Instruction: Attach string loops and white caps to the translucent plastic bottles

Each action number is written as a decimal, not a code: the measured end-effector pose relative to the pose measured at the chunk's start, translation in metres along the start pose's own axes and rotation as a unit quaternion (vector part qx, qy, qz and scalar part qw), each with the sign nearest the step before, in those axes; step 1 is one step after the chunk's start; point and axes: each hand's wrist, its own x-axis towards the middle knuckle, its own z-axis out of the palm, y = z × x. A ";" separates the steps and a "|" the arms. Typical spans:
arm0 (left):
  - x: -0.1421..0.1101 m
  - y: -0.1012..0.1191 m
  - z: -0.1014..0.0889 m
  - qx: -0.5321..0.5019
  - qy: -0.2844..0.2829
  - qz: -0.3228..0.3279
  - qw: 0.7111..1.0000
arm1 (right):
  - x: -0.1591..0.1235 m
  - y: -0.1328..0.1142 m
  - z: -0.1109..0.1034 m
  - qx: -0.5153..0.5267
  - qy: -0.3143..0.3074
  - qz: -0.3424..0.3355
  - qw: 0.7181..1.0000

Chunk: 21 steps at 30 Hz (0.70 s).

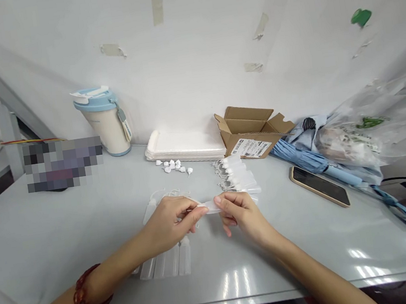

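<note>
Left hand (169, 222) and right hand (239, 212) meet low over the counter (84, 224) — both closed in a narrow pinch on a small clear plastic tube (210, 206), held lengthwise between them. A red bead bracelet (88, 291) circles the left wrist. Just past the right hand lies a row of clear tubes with white caps (239, 177); more clear tubes (169, 265) sit below the left hand. Loose white caps (171, 166) lie farther back, beside a stack of white foam trays (183, 147) — a cardboard box (253, 132) stands next to those.
</note>
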 end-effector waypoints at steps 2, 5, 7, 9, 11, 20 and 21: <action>-0.001 -0.004 0.002 0.030 0.022 0.055 0.998 | 0.002 -0.001 -0.001 0.032 -0.012 0.021 0.999; -0.001 -0.009 0.004 0.070 0.043 0.114 0.990 | 0.002 -0.002 -0.001 0.040 -0.017 0.044 0.998; 0.000 -0.010 0.004 0.081 0.044 0.121 0.988 | 0.001 -0.003 -0.001 -0.007 -0.003 0.027 1.000; 0.002 -0.010 0.000 0.077 0.042 0.101 0.991 | -0.001 -0.004 -0.001 -0.087 0.028 -0.022 0.996; 0.005 -0.012 -0.007 0.068 0.046 0.056 0.995 | -0.002 -0.006 -0.005 -0.170 0.078 -0.083 0.979; 0.031 -0.075 -0.059 0.284 0.219 -0.060 0.932 | 0.017 -0.011 -0.056 -0.451 0.284 -0.308 0.788; 0.033 -0.083 -0.063 0.312 0.225 -0.066 0.921 | 0.019 -0.010 -0.061 -0.472 0.284 -0.317 0.772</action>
